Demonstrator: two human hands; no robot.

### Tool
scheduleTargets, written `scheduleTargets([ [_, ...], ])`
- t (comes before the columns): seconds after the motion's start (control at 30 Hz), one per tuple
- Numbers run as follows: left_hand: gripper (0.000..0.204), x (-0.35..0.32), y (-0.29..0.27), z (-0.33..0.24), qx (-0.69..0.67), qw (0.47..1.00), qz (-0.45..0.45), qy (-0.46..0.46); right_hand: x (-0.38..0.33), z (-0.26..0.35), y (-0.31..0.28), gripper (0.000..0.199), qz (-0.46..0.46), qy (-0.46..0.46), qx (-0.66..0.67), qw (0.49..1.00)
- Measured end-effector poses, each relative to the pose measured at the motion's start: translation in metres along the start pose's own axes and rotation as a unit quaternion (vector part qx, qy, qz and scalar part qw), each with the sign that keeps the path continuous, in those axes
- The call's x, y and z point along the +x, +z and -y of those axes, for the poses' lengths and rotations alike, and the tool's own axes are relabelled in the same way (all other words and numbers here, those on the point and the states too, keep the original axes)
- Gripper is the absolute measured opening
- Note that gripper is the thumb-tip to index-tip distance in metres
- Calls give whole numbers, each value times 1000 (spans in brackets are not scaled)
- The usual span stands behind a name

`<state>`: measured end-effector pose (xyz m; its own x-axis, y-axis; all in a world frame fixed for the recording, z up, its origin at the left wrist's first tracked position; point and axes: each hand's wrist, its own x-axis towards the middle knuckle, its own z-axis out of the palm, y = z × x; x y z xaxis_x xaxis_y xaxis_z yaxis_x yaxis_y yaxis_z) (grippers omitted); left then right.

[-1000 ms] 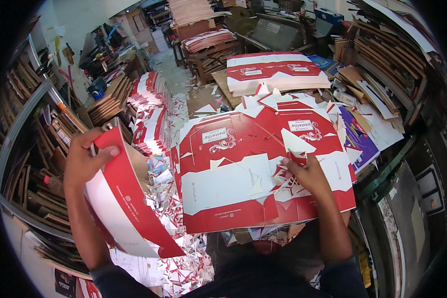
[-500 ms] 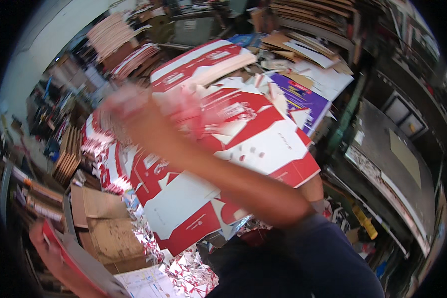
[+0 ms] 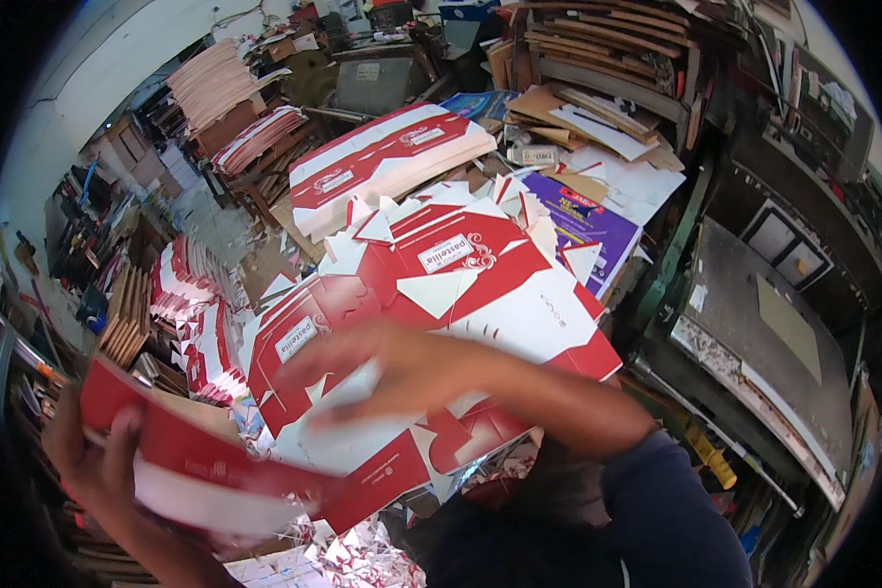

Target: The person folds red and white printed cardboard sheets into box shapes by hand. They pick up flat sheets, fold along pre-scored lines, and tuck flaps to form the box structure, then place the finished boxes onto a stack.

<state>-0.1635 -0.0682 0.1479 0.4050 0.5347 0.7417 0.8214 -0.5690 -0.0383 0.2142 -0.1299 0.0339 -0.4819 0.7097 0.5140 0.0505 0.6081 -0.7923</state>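
Observation:
At the lower left my left hand (image 3: pixel 103 480) is closed on the edge of a red and white printed card sheet (image 3: pixel 201 451), its thumb over the red face. The held sheet is tilted, and its lower part is blurred. Over the middle of a pile of die-cut red and white carton sheets (image 3: pixel 549 309), my right hand (image 3: pixel 392 377) has its fingers stretched out and somewhat apart, smeared by motion. Nothing shows in it. White and red triangular offcuts (image 3: pixel 441 291) lie on the pile's top sheet, more at its far edge.
Behind the pile lies a thick stack of similar printed cartons (image 3: pixel 392 152). A purple printed board (image 3: pixel 588 225) is to its right, near a machine with a flat grey bed (image 3: pixel 755 304). Shredded trimmings (image 3: pixel 367 549) gather below, and more carton stacks (image 3: pixel 211 343) stand at left.
My right hand has come from the far left edge of the pile back toward me, over its middle. The sheet in my left hand has swung up and right, showing more of its red face.

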Motion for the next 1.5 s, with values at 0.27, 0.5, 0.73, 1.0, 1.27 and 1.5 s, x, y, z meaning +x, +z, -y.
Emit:
scheduleTargets([
  [0.27, 47, 128, 94, -158, -102, 960, -177, 192, -167, -100, -244, 68, -386, 286, -229, 847],
  [0.5, 47, 154, 197, -232, -112, 963, -132, 205, -148, -155, -312, 136, -86, 511, -491, 700],
  [0.73, 47, 174, 231, -247, -201, 968, -71, 131, -143, -219, -370, 118, 68, 449, -477, 752],
  [1.0, 48, 167, 234, -234, -194, 972, -50, 122, -134, -253, -369, 52, -12, 342, -585, 735],
  [1.27, 47, 154, 215, -212, -214, 968, -20, 129, -217, -180, -396, 49, -544, 493, -460, 499],
  [1.5, 52, 161, 223, -219, -196, 970, -83, 120, -203, -53, -397, 40, -725, 141, -142, 659],
])
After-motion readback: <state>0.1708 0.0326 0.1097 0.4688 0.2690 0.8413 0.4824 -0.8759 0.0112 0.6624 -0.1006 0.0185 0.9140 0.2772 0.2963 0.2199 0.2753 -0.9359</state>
